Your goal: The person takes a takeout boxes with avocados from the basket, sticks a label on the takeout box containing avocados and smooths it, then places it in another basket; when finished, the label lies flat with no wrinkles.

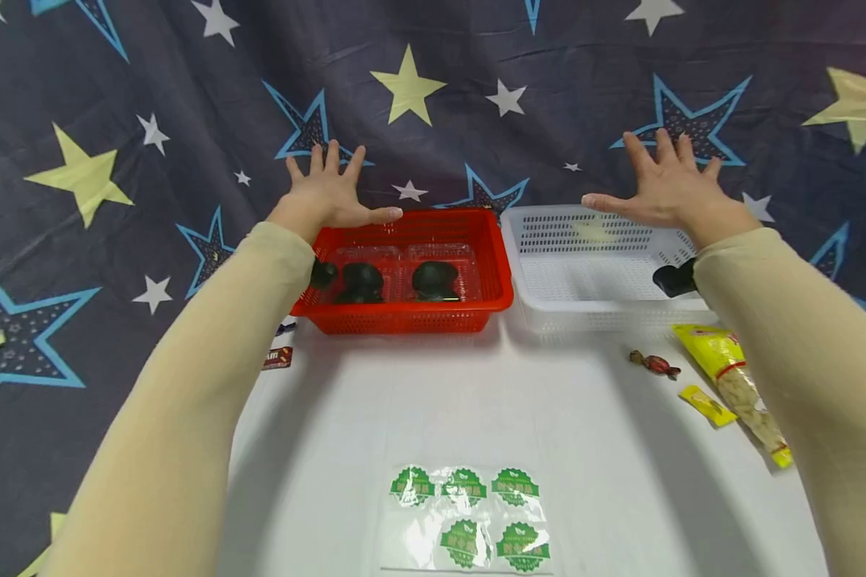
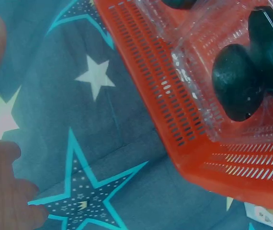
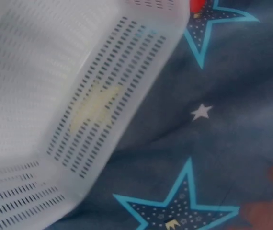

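Observation:
My left hand (image 1: pixel 328 192) is held out with its fingers spread, above the back left of a red plastic basket (image 1: pixel 501 272). Inside that basket are clear plastic boxes (image 2: pixel 189 91) holding dark green, avocado-like fruits (image 2: pixel 237 81). On the other side my right hand (image 1: pixel 667 188), fingers spread too, reaches over the back right of a white perforated basket (image 1: pixel 570 306). Neither hand holds anything. Only part of the left hand (image 2: pixel 2 182) shows at the edge of the left wrist view.
A sheet of green round stickers (image 1: pixel 465 521) lies at the front of the white table (image 1: pixel 433 401). Right of it are wrapped candies (image 1: pixel 707 405) and a yellow snack bag (image 1: pixel 743 397). A red-brown wrapper (image 1: pixel 277 358) lies left. Star-patterned cloth (image 1: pixel 462 48) hangs behind.

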`<state>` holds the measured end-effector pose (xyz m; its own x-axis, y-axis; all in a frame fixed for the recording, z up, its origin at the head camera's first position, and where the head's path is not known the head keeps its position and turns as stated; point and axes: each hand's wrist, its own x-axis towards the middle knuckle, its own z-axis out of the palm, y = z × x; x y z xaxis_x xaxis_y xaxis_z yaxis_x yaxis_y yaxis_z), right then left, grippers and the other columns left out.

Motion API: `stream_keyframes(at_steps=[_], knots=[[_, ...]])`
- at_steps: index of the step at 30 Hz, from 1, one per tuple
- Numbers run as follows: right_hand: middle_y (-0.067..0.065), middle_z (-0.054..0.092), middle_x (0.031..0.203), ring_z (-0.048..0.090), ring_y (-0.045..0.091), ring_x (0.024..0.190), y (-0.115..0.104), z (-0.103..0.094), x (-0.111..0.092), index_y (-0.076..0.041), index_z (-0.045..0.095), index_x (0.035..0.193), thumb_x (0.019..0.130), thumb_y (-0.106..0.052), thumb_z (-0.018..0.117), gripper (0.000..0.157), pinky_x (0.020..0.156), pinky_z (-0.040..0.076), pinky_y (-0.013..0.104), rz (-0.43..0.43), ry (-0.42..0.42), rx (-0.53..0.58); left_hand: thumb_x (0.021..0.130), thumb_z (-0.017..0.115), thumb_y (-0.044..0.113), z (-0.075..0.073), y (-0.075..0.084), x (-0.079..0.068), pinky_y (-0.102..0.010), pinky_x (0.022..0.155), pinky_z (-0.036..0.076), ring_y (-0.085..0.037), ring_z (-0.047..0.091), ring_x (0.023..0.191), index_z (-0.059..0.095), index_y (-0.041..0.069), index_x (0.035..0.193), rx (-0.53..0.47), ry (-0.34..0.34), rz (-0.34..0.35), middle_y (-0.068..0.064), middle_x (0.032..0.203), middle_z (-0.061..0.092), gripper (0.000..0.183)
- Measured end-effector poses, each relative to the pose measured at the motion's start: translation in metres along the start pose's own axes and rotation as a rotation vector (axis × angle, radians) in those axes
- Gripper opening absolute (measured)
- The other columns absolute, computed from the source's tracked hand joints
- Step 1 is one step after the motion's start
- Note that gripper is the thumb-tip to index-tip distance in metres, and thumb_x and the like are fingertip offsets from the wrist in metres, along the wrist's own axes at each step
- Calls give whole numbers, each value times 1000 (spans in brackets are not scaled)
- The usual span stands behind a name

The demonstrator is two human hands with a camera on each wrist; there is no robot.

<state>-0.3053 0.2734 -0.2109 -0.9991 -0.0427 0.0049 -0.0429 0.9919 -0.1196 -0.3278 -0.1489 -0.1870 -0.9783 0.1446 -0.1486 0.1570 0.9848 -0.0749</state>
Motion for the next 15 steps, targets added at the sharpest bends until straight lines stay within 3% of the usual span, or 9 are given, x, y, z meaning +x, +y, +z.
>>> stream_keyframes(at_steps=[8,12,15], knots=[[29,-23,150,-22,50,135,-12,3,-1,-13,-14,151,82,-80,33,107,99,-8,73,-38,-18,39,73,34,87,10,-13,-9,-69,102,-13,-43,-23,139,-23,20,148,-47,-36,-11,-18,152,-28,116],[28,-16,153,-10,50,138,-24,5,-1,-12,-10,152,84,-76,36,104,103,1,71,-79,23,89,75,38,83,16,-26,-16,-69,103,-11,-43,-20,140,-21,18,149,-84,-16,9,-19,154,-25,115],[28,-11,154,1,52,139,-37,11,-1,-11,-7,153,85,-73,40,103,103,10,71,-102,32,124,75,41,82,33,-40,-22,-69,103,-10,-44,-18,140,-20,16,150,-119,-37,10,-21,154,-22,117]])
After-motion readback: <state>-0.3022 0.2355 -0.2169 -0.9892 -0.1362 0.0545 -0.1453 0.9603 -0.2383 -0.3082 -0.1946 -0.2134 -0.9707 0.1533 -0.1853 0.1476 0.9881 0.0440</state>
